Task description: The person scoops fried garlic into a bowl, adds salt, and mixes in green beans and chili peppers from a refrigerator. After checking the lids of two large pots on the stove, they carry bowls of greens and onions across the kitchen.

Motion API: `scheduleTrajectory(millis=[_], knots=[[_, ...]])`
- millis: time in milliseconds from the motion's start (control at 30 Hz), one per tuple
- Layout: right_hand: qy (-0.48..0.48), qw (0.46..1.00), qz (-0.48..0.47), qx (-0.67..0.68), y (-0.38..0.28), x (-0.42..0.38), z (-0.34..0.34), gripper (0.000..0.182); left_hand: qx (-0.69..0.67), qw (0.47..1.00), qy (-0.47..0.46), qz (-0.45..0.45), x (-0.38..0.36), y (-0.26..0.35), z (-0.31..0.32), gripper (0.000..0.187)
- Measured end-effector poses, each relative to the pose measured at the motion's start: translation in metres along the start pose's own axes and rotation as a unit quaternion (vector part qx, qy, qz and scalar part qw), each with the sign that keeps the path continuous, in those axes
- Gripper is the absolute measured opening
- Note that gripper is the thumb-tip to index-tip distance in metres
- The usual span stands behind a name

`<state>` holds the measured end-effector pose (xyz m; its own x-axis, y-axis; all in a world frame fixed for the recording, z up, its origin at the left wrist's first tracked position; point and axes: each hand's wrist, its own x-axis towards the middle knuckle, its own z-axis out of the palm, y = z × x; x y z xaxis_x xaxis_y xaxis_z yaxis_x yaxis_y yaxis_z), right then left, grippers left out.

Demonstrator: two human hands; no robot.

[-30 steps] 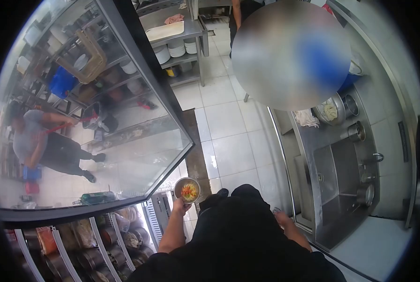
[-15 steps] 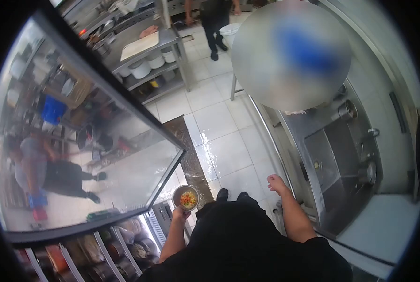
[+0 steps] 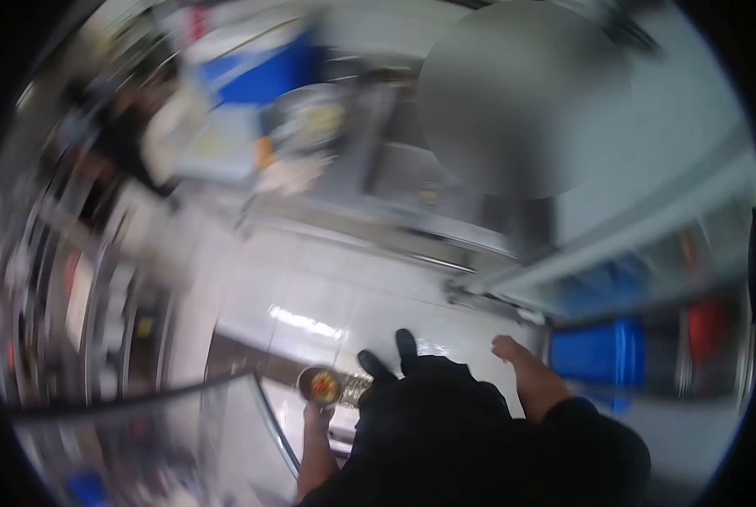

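Observation:
My left hand (image 3: 319, 414) is closed on the near rim of a round metal bowl (image 3: 304, 382) at the lower middle. Chopped food (image 3: 325, 387) in red, yellow and green lies inside the bowl, which I hold upright over the floor. My right hand (image 3: 504, 348) hangs in the air at the right, with its fingers curled and nothing visible in it. It is apart from the bowl and touches nothing.
Ahead stands a steel counter (image 3: 344, 203) with a sink, a blue item (image 3: 264, 72) and a large bowl (image 3: 310, 118). Blue container (image 3: 597, 351) at right; glass door (image 3: 234, 431) at lower left. A blurred person (image 3: 120, 144) stands far left. Wet floor tiles (image 3: 306, 325) lie before me.
My view has swung to the right, so the counter now crosses ahead and the glass door has dropped to the lower left. The blue container has appeared. The bowl remains in my left hand.

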<state>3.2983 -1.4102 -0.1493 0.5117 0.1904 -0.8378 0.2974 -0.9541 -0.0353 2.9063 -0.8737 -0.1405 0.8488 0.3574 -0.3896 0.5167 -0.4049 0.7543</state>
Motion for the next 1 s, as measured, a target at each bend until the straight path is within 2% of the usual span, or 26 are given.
scheduleTrajectory(millis=[33,67,100,133,167,200,233,267,300,333,367,400,433,500,533,567,633,667,700,733,767,867,900,933,967,1000], knots=[[-0.006,0.998,0.047,0.041,0.016,-0.011,0.016,0.029,-0.347,0.912,-0.024,-0.220,0.016,-0.027,0.012,0.041],[-0.017,0.993,0.086,0.078,0.032,-0.020,0.033,0.029,-0.617,0.658,0.119,-0.415,0.031,-0.056,0.027,0.038],[0.103,0.962,0.139,0.211,0.028,-0.062,0.035,0.029,-0.519,0.778,0.020,-0.354,0.028,-0.071,0.017,0.038],[0.221,0.902,0.182,0.323,0.014,-0.104,0.030,0.030,-0.373,0.887,-0.060,-0.266,0.023,-0.085,0.006,0.037],[0.284,0.867,0.211,0.351,0.023,-0.113,0.044,0.034,-0.240,0.951,-0.097,-0.169,0.018,-0.097,-0.005,0.036],[0.342,0.837,0.237,0.356,0.061,-0.135,0.051,0.038,-0.257,0.944,-0.110,-0.178,-0.005,-0.088,0.001,0.037],[0.404,0.822,0.208,0.343,0.114,-0.127,0.060,0.041,-0.276,0.939,-0.119,-0.169,0.005,-0.085,0.010,0.038],[0.444,0.775,0.215,0.396,0.135,-0.147,0.054,0.041,-0.293,0.932,-0.128,-0.169,-0.004,-0.086,0.017,0.038],[0.486,0.721,0.216,0.444,0.155,-0.168,0.048,0.041,-0.308,0.925,-0.137,-0.174,-0.018,-0.087,0.020,0.039],[0.510,0.613,0.246,0.550,0.166,-0.204,0.008,0.038,-0.297,0.930,-0.147,-0.157,-0.019,-0.088,0.021,0.040],[0.551,0.616,0.247,0.507,0.205,-0.225,-0.014,0.034,-0.286,0.935,-0.156,-0.140,-0.020,-0.086,0.022,0.041],[0.612,0.586,0.232,0.478,0.232,-0.253,-0.040,0.033,-0.249,0.949,-0.164,-0.104,-0.009,-0.085,0.022,0.041],[0.675,0.556,0.173,0.454,0.255,-0.282,-0.063,0.032,-0.220,0.959,-0.166,-0.068,-0.007,-0.084,0.025,0.042],[0.704,0.468,0.124,0.520,0.276,-0.344,-0.131,0.031,-0.177,0.971,-0.158,0.007,-0.003,-0.074,0.032,0.043],[0.699,0.424,0.072,0.572,0.299,-0.368,-0.155,0.034,-0.155,0.975,-0.156,0.019,0.000,-0.065,0.036,0.043],[0.686,0.391,0.074,0.609,0.300,-0.401,-0.186,0.038,-0.133,0.979,-0.154,0.031,0.004,-0.055,0.040,0.044],[0.732,0.361,0.038,0.576,0.344,-0.433,-0.224,0.048,-0.057,0.985,-0.154,0.055,0.013,-0.027,0.048,0.046],[0.737,0.387,0.042,0.553,0.359,-0.460,-0.234,0.052,0.022,0.984,-0.162,0.068,0.003,-0.010,0.052,0.046],[0.747,0.375,0.020,0.549,0.363,-0.473,-0.250,0.054,0.100,0.977,-0.168,0.083,-0.007,0.010,0.055,0.047],[0.748,0.386,0.046,0.538,0.361,-0.486,-0.264,0.057,0.199,0.959,-0.171,0.104,-0.015,0.060,0.061,0.048],[0.753,0.425,0.095,0.494,0.369,-0.494,-0.274,0.063,0.294,0.933,-0.170,0.120,-0.018,0.095,0.070,0.048],[0.812,0.461,0.271,0.232,0.431,-0.493,-0.304,0.063,0.366,0.896,-0.218,0.128,0.005,0.117,0.115,0.043],[0.784,0.492,0.278,0.259,0.440,-0.502,-0.305,0.062,0.163,0.957,-0.238,-0.004,0.002,0.128,0.131,0.041],[0.755,0.518,0.283,0.285,0.442,-0.510,-0.315,0.061,-0.047,0.968,-0.208,-0.134,-0.002,0.139,0.148,0.039],[0.723,0.544,0.288,0.312,0.442,-0.515,-0.323,0.060,-0.267,0.920,-0.160,-0.238,0.014,0.133,0.169,0.040],[0.729,0.541,0.294,0.301,0.444,-0.517,-0.326,0.058,-0.471,0.814,-0.099,-0.325,0.019,0.125,0.181,0.040]])
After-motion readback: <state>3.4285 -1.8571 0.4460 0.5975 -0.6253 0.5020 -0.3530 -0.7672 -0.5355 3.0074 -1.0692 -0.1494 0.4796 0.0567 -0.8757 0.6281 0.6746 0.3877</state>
